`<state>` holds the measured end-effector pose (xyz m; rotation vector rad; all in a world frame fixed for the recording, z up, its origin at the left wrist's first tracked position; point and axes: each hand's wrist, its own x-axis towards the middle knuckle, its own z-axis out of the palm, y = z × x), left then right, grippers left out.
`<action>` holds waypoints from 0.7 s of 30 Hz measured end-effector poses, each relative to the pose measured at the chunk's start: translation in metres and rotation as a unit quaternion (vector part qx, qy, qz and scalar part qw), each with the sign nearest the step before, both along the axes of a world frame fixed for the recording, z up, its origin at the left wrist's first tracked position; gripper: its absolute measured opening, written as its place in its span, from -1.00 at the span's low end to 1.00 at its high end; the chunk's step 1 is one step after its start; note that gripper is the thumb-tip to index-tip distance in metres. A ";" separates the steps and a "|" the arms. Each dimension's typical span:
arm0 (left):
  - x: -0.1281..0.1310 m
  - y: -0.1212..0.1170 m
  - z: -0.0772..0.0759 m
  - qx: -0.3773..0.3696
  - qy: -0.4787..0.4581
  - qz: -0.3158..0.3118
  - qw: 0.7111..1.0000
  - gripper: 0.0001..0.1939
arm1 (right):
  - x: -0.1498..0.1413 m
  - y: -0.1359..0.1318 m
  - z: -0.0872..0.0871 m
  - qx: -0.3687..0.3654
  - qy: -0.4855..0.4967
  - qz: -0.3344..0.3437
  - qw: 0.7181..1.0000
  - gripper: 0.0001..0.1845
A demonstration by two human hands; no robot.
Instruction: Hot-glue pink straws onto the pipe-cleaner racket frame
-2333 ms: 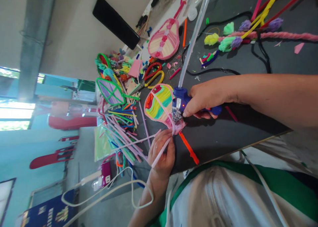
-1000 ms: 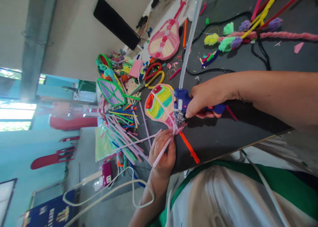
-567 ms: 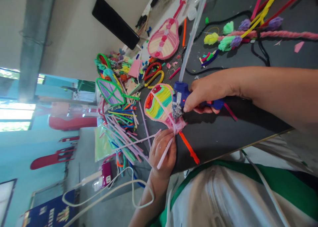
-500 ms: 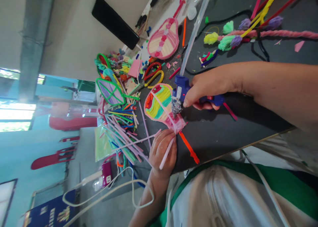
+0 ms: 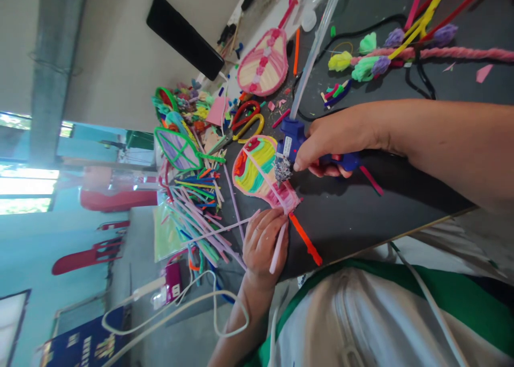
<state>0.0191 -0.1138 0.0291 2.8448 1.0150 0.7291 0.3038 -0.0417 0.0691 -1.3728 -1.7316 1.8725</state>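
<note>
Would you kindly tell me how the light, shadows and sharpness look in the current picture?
Head view, left edge: the window glares almost white; head view, right side: a dark shadow lies on the table below the right hand and forearm; head view, background: the wall looks hazy.

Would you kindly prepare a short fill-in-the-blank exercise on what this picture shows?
1. The right hand grips a blue ____ with a translucent stick in its back.
2. The left hand holds a pale strip at the ____ end of the multicoloured shape.
3. The bright strip jutting out beside that end is ____.
4. One handle loop of the scissors is yellow and the other is ____.

Missing words: glue gun; narrow; orange; red.
</note>
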 end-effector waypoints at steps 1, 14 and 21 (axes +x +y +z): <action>0.000 0.000 0.000 0.000 0.002 -0.001 1.000 -0.72 | 0.000 0.000 0.000 0.001 -0.001 -0.001 1.000 -0.66; -0.004 0.002 -0.002 -0.007 0.016 -0.018 1.000 -0.71 | -0.001 -0.001 -0.002 0.014 0.027 -0.027 0.999 -0.65; -0.006 0.002 -0.001 -0.013 0.057 -0.022 0.998 -0.68 | 0.001 -0.001 0.004 -0.005 0.036 -0.017 0.999 -0.65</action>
